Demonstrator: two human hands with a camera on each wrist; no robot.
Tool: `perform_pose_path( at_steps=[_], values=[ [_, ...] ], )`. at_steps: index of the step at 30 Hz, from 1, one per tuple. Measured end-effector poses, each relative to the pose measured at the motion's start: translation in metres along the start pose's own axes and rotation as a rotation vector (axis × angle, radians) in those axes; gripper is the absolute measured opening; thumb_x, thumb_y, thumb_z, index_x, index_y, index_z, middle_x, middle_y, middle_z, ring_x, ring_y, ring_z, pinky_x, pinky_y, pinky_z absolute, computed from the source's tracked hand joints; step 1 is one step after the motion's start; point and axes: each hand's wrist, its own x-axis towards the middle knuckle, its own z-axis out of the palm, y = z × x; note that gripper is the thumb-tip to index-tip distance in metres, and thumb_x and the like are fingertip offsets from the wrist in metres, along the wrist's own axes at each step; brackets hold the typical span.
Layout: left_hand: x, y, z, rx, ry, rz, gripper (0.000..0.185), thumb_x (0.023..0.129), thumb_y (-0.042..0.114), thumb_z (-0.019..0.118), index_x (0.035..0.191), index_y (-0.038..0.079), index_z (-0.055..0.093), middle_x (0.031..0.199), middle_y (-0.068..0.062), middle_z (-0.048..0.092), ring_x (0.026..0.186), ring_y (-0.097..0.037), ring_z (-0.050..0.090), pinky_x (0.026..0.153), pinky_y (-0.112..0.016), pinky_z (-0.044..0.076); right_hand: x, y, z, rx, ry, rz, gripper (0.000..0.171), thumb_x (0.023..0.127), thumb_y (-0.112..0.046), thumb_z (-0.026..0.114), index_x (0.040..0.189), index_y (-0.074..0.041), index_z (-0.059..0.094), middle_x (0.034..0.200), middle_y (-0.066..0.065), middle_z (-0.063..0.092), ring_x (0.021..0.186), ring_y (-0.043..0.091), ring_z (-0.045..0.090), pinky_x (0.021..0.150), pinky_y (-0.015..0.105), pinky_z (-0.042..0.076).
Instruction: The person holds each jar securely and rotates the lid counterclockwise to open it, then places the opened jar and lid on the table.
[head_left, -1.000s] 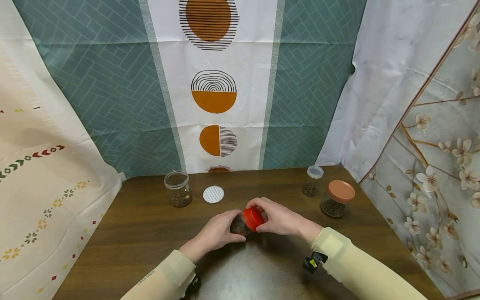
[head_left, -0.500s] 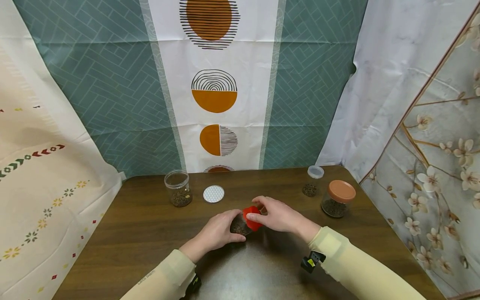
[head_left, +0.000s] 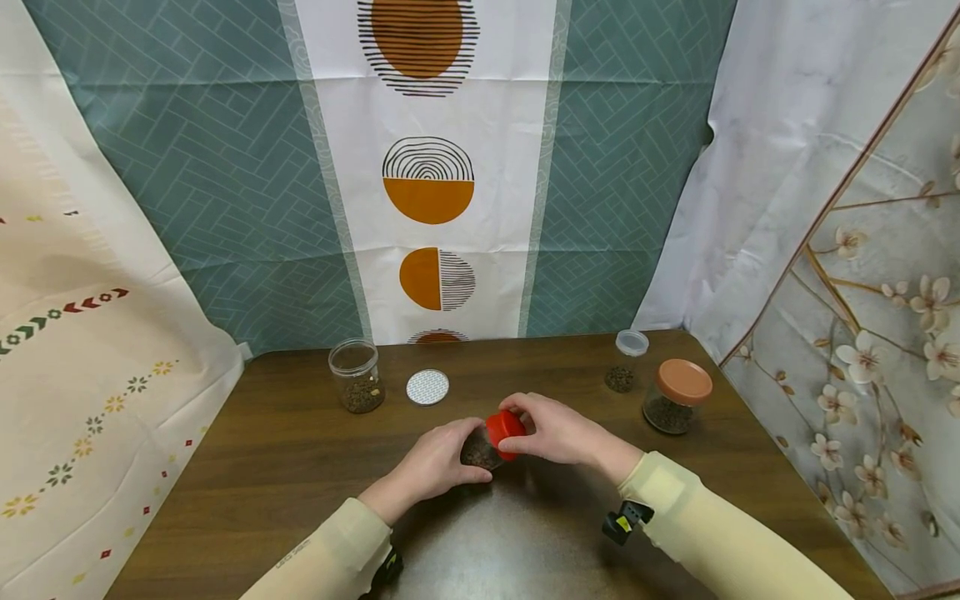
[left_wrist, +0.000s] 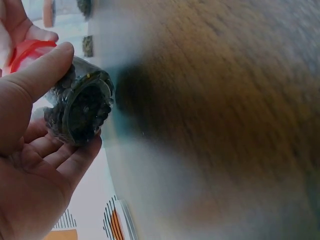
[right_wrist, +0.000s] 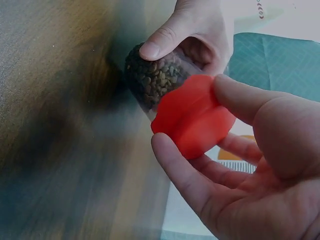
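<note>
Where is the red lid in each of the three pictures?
Head view: the red lid is at the centre, low on the table, between both hands.
Left wrist view: only its red edge shows, top left, behind the thumb.
Right wrist view: it fills the middle, pinched by the right hand.
Shared landmark: the jar of dark grains, held by the left hand.

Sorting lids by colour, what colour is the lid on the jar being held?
Red lid, clearest in the right wrist view.
</note>
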Motion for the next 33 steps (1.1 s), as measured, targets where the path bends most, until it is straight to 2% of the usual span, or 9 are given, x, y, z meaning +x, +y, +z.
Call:
perform_pose_path(
  at_steps=[8, 16, 24, 33],
  values=[
    [0.0003, 0.0007, 0.0004, 0.007, 0.000, 0.010, 0.071, 0.084, 0.030, 0.100, 0.140, 0.004, 0.065, 0.130, -0.009, 0.073, 0.112, -0.025, 0.070, 0.096, -0.049, 0.058, -0.0014, 0.0033, -0.0011, 0.040, -0.024, -0.045, 0.056, 0.093, -0.020, 0.092, 0.141, -0.011, 0.063, 0.130, 0.005, 0.066, 0.119, 0.027, 0.066, 0.101, 0.053, 0.059],
    [0.0016, 0.0003, 0.0006, 0.012, -0.019, -0.007, 0.073, 0.085, 0.033, 0.099, 0.142, 0.003, 0.065, 0.132, -0.009, 0.073, 0.113, -0.026, 0.070, 0.098, -0.049, 0.058, -0.0026, 0.0042, -0.0037, 0.035, -0.045, -0.087, 0.055, 0.092, -0.011, 0.091, 0.139, -0.014, 0.062, 0.130, 0.005, 0.064, 0.122, 0.027, 0.064, 0.101, 0.053, 0.059],
    [0.0022, -0.0008, 0.0013, 0.011, -0.022, -0.018, 0.070, 0.085, 0.034, 0.099, 0.140, 0.006, 0.065, 0.128, -0.007, 0.073, 0.108, -0.024, 0.069, 0.094, -0.047, 0.059, -0.0052, 0.0039, -0.0062, 0.036, -0.060, -0.104, 0.056, 0.092, -0.005, 0.090, 0.140, -0.014, 0.061, 0.135, 0.006, 0.062, 0.126, 0.029, 0.063, 0.101, 0.051, 0.060],
    [0.0001, -0.0024, 0.0002, -0.039, -0.019, -0.038, 0.070, 0.086, 0.033, 0.098, 0.141, 0.006, 0.065, 0.127, -0.006, 0.073, 0.108, -0.023, 0.070, 0.095, -0.047, 0.058, -0.0085, 0.0038, -0.0103, 0.074, -0.050, -0.118, 0.058, 0.092, -0.001, 0.089, 0.140, -0.015, 0.060, 0.136, 0.005, 0.061, 0.127, 0.028, 0.063, 0.100, 0.043, 0.061]
  ],
)
